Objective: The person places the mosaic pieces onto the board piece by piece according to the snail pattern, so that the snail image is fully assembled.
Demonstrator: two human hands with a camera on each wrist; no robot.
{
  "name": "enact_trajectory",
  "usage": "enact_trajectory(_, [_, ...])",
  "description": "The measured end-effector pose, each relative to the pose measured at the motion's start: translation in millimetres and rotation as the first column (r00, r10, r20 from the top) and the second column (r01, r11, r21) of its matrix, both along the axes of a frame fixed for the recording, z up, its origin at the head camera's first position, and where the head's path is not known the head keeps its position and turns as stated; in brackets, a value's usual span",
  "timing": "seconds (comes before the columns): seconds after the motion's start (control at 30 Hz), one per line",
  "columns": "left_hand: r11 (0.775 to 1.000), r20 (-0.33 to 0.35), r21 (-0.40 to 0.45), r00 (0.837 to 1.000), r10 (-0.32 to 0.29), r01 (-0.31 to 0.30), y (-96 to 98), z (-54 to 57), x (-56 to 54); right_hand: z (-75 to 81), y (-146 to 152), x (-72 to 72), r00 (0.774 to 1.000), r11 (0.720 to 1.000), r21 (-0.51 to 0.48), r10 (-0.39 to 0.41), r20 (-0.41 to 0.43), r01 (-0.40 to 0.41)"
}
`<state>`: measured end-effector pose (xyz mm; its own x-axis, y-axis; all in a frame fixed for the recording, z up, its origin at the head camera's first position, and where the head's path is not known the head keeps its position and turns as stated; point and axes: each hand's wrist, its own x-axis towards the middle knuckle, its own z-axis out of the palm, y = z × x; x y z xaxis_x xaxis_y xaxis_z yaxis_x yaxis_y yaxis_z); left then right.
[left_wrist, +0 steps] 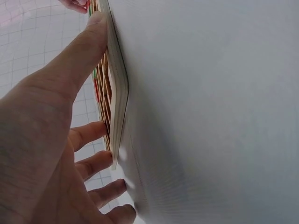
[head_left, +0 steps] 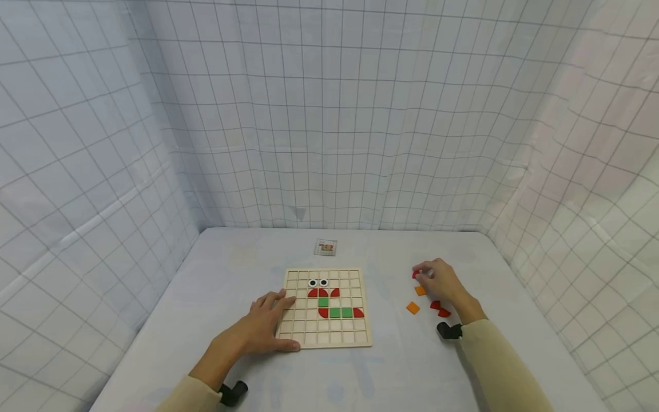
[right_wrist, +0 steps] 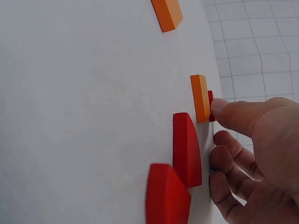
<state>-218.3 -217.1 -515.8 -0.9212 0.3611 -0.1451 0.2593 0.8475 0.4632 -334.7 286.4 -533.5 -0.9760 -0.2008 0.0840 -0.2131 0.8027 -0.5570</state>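
A wooden grid board (head_left: 329,337) lies flat on the table, bearing red quarter-round tiles, green square tiles (head_left: 335,313) and two eye tiles (head_left: 318,283). My left hand (head_left: 268,323) rests along its left side, fingers spread, the thumb on the near edge and some fingertips over the rim. To the right of the board, my right hand (head_left: 440,280) pinches a red quarter-round tile (head_left: 416,274) between thumb and fingers. In the right wrist view the thumb covers much of that red tile (right_wrist: 211,98). Just beside it lies an orange square tile (right_wrist: 200,99).
Another orange square tile (head_left: 413,308) lies nearer me, left of two loose red tiles (head_left: 436,305). A small picture card (head_left: 326,248) with a colourful pattern lies beyond the board. Gridded white curtains (head_left: 329,143) stand around the white table (head_left: 206,297).
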Motion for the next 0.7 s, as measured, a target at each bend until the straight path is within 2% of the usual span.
enact_trajectory(0.2, [1.0, 0.001, -0.009, 1.0, 0.003, -0.003, 0.9, 1.9, -0.8, 1.3, -0.5, 1.8, 1.0, 1.0, 0.0, -0.005, 0.004, 0.005])
enact_trajectory(0.47, [1.0, 0.013, -0.016, 1.0, 0.003, -0.003, 0.4, 3.9, -0.6, 3.9, -3.2, 2.5, 0.999, 0.999, -0.051, -0.015, 0.031, 0.017])
enact_trajectory(0.7, [1.0, 0.011, -0.021, 1.0, 0.009, -0.009, 1.0, 1.1, -2.2, 3.9, -3.6, 2.2, 0.999, 0.997, -0.071, -0.016, 0.032, 0.019])
